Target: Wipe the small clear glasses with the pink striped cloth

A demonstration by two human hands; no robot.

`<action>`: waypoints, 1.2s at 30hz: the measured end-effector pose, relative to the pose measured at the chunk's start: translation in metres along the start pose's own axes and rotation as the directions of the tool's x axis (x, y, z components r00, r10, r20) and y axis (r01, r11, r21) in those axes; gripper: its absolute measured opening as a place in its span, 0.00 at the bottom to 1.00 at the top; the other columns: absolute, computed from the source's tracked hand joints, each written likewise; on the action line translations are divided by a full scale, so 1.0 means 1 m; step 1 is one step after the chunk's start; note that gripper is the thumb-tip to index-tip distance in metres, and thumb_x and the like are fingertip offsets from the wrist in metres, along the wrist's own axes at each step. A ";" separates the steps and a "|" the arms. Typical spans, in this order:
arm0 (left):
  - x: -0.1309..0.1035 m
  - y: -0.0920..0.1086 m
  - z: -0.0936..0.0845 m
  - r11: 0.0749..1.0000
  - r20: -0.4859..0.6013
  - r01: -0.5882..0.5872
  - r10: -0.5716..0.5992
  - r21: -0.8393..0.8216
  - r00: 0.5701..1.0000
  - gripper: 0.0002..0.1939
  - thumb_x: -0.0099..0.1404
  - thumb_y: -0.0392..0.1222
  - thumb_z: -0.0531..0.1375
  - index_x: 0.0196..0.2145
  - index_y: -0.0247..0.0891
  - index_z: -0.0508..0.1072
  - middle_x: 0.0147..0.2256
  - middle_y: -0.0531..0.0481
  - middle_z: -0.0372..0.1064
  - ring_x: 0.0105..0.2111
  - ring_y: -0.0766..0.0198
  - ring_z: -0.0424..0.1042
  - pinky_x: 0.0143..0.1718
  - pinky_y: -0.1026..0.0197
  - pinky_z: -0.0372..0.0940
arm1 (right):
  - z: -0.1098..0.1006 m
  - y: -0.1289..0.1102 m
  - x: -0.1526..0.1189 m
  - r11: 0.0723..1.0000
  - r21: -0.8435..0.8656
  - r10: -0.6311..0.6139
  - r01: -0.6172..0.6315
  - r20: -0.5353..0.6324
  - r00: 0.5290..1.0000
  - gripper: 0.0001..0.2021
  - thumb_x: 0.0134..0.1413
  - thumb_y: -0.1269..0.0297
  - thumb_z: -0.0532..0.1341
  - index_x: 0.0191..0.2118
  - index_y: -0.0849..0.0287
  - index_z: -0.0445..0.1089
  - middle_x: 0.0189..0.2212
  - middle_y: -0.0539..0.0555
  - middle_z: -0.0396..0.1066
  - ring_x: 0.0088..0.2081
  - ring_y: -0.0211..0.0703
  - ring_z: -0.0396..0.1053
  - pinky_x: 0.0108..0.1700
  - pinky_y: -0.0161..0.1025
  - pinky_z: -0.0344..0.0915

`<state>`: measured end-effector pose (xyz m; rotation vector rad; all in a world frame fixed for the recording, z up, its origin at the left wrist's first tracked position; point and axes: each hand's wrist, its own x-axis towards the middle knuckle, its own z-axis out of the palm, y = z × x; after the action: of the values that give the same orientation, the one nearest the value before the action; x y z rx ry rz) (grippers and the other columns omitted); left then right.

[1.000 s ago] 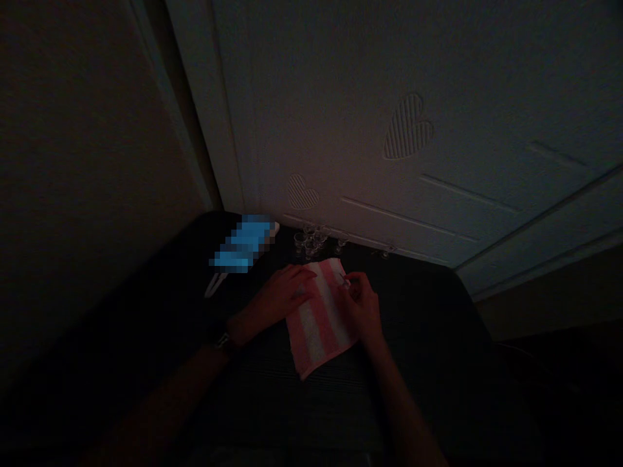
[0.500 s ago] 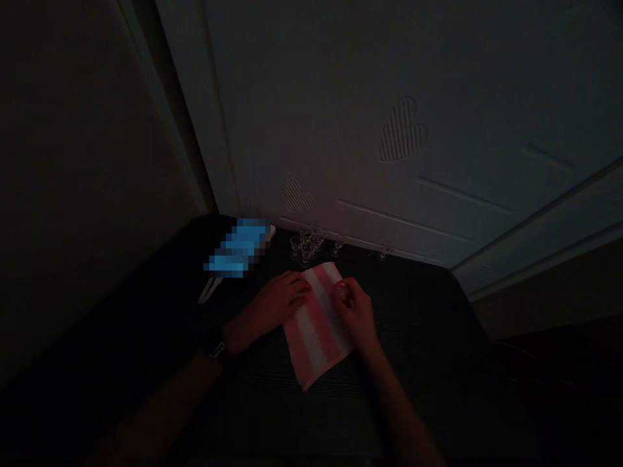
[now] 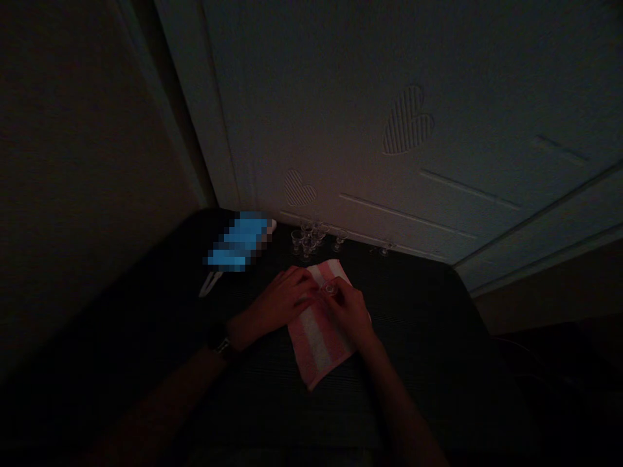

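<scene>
A pink and white striped cloth [image 3: 321,337] lies on the dark table. Over its right part, my right hand [image 3: 351,311] grips a small clear glass [image 3: 330,287] between thumb and fingers, its round end facing me. My left hand [image 3: 291,295] rests on the cloth's upper left edge, palm down, its fingers stretched toward the glass. The dim light hides whether those fingertips touch the glass. Behind the cloth stands a cluster of several small stemmed glasses [image 3: 307,240], with one more glass [image 3: 339,240] just right of it.
At the table's back left lies a lit, blurred screen [image 3: 238,243] with a pale strap [image 3: 210,283]. Another small glass [image 3: 385,249] is farther right, near the pale wall panel [image 3: 360,143] with raised hearts. The dark table [image 3: 423,337] has a rounded back right corner.
My right hand has moved left with the glass, closer to my left hand. The left hand has shifted slightly right. The view has tilted a little.
</scene>
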<state>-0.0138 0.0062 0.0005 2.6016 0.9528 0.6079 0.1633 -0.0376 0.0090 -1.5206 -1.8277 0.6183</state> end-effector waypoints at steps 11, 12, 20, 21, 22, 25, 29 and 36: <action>0.002 -0.008 0.005 1.000 -0.013 -0.001 0.000 -0.027 1.000 0.13 0.61 0.39 0.54 0.45 0.43 0.67 0.46 0.49 0.61 0.48 0.58 0.57 0.49 0.54 0.55 | -0.010 0.020 0.002 0.988 -0.150 0.021 -0.037 -0.107 0.994 0.08 0.53 0.63 0.55 0.38 0.57 0.68 0.32 0.51 0.70 0.31 0.38 0.64 0.33 0.33 0.57; 0.002 -0.008 0.005 1.000 -0.011 0.002 -0.002 -0.028 1.000 0.13 0.61 0.39 0.54 0.45 0.43 0.67 0.46 0.49 0.61 0.47 0.58 0.58 0.49 0.54 0.55 | -0.011 0.021 0.002 0.990 -0.132 0.039 -0.057 -0.134 0.990 0.09 0.54 0.62 0.54 0.38 0.57 0.68 0.31 0.51 0.70 0.30 0.38 0.64 0.32 0.33 0.57; 0.001 -0.009 0.006 1.000 -0.024 -0.004 0.003 -0.031 1.000 0.13 0.61 0.40 0.54 0.45 0.43 0.67 0.46 0.49 0.61 0.48 0.58 0.57 0.50 0.54 0.54 | -0.014 0.023 0.006 0.932 0.339 0.194 -0.129 -0.165 0.967 0.12 0.51 0.56 0.53 0.35 0.58 0.67 0.26 0.49 0.65 0.25 0.36 0.60 0.27 0.32 0.57; 0.001 -0.008 0.006 0.999 -0.023 -0.007 0.006 -0.032 1.000 0.13 0.61 0.40 0.54 0.45 0.43 0.67 0.46 0.49 0.61 0.48 0.58 0.57 0.50 0.54 0.54 | -0.015 0.025 0.006 0.884 0.447 0.224 -0.135 -0.154 0.962 0.13 0.52 0.55 0.53 0.36 0.58 0.67 0.23 0.48 0.62 0.23 0.35 0.57 0.26 0.32 0.55; 0.001 -0.008 0.006 0.999 -0.017 -0.010 0.009 -0.034 1.000 0.13 0.61 0.40 0.54 0.45 0.43 0.67 0.46 0.49 0.61 0.48 0.58 0.57 0.50 0.54 0.55 | -0.015 0.026 0.007 0.824 0.551 0.248 -0.133 -0.140 0.959 0.14 0.52 0.54 0.52 0.36 0.58 0.66 0.20 0.47 0.58 0.20 0.34 0.53 0.23 0.32 0.53; 0.001 -0.009 0.005 0.999 -0.002 -0.003 0.003 -0.033 1.000 0.13 0.62 0.40 0.54 0.45 0.43 0.67 0.46 0.49 0.61 0.47 0.58 0.58 0.49 0.54 0.56 | -0.017 0.029 0.006 0.644 0.759 0.268 -0.100 -0.102 0.958 0.14 0.53 0.53 0.51 0.36 0.57 0.64 0.17 0.43 0.44 0.17 0.33 0.43 0.20 0.32 0.48; 0.002 -0.010 0.006 1.000 -0.014 0.004 -0.004 -0.018 1.000 0.13 0.62 0.41 0.53 0.44 0.43 0.67 0.45 0.49 0.61 0.46 0.58 0.59 0.48 0.54 0.56 | -0.020 0.025 0.002 0.567 0.821 0.274 -0.065 -0.113 0.955 0.12 0.56 0.53 0.47 0.31 0.55 0.59 0.18 0.43 0.39 0.17 0.33 0.39 0.22 0.32 0.53; 0.001 -0.007 0.003 1.000 0.001 -0.001 0.001 -0.006 1.000 0.13 0.62 0.41 0.53 0.45 0.43 0.67 0.46 0.49 0.61 0.46 0.58 0.59 0.48 0.54 0.56 | -0.018 0.020 0.002 0.668 0.737 0.249 -0.106 -0.087 0.965 0.09 0.53 0.57 0.51 0.29 0.56 0.57 0.16 0.43 0.47 0.16 0.32 0.46 0.19 0.29 0.51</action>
<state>-0.0154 0.0121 -0.0052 2.5970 0.9477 0.6087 0.1899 -0.0325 0.0074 -1.1394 -1.0669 1.1074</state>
